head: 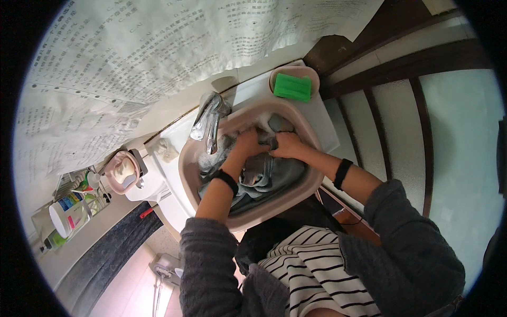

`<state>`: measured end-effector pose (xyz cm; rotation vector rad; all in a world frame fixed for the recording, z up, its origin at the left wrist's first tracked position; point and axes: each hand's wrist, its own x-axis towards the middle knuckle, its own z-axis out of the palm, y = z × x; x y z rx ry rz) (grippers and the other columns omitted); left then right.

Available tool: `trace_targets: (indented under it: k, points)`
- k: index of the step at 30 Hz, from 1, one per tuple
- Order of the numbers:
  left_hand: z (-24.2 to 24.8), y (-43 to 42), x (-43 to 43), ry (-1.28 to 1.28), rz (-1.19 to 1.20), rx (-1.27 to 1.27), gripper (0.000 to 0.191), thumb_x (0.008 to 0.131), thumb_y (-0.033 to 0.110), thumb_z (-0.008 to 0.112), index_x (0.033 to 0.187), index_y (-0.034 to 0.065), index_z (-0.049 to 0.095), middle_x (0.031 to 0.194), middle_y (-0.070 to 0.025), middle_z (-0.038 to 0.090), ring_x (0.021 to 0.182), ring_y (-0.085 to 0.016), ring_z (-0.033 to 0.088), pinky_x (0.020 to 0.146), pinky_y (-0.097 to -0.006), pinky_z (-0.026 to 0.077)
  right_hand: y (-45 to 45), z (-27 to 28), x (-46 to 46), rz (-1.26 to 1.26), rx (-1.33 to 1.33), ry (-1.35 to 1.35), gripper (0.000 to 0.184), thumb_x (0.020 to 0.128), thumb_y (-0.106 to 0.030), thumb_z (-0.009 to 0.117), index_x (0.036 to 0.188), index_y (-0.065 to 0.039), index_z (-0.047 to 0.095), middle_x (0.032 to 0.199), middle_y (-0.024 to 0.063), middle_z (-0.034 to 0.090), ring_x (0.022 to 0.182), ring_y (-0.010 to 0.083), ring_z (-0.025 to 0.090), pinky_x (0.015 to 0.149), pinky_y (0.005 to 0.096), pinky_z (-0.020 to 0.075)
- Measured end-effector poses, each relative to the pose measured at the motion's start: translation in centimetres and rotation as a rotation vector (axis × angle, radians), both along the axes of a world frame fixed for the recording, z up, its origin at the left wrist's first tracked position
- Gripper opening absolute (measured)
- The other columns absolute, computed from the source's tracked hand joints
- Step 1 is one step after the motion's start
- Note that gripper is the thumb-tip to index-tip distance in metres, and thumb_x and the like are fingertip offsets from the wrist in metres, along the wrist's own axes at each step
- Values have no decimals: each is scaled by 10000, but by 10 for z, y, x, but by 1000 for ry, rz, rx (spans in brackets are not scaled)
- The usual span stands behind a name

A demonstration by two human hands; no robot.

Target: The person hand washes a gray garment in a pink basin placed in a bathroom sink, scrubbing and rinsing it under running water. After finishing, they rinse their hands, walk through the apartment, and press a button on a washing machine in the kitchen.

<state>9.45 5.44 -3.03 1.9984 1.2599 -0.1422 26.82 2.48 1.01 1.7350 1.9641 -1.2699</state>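
A pink plastic basin (317,136) rests on the white washbasin (184,198), holding dark grey cloth (257,174) in sudsy water. My left hand (248,143) is in the suds, gripping a bunched part of the cloth. Close on its right, my right hand (287,145) grips the same cloth, fingers bent into it. Some fingertips of both hands are hidden by folds and foam. A chrome faucet (210,119) reaches over the basin's upper left rim, to the left of my left hand. White foam (214,156) gathers below its spout.
A green sponge or soap bar (292,87) lies in a pink dish (315,77) behind the basin. A crumpled pale cloth (164,149) sits left of the faucet. Farther left are a soap dish (113,184) and a white tub (61,220). Printed paper (166,51) covers the wall.
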Motion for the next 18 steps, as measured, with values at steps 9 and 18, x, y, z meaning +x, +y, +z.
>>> trace_targets:
  k: [9,18]
  points:
    - [54,-31,-19,-35,179,-251,560,664,457,642,952,-23,638,858,-230,637,849,-365,613,773,-429,477,-4,10,2,-351,332,447,573,706,-398,664,1108,-4,556,1037,235,588,983,373,565,869,432,446]
    - [154,-88,-83,-207,575,-121,419,707,320,658,952,-19,627,765,-220,616,794,-365,609,700,-437,472,-19,17,-45,-97,-335,477,674,857,-622,400,1121,-34,594,982,230,603,997,376,549,912,398,400]
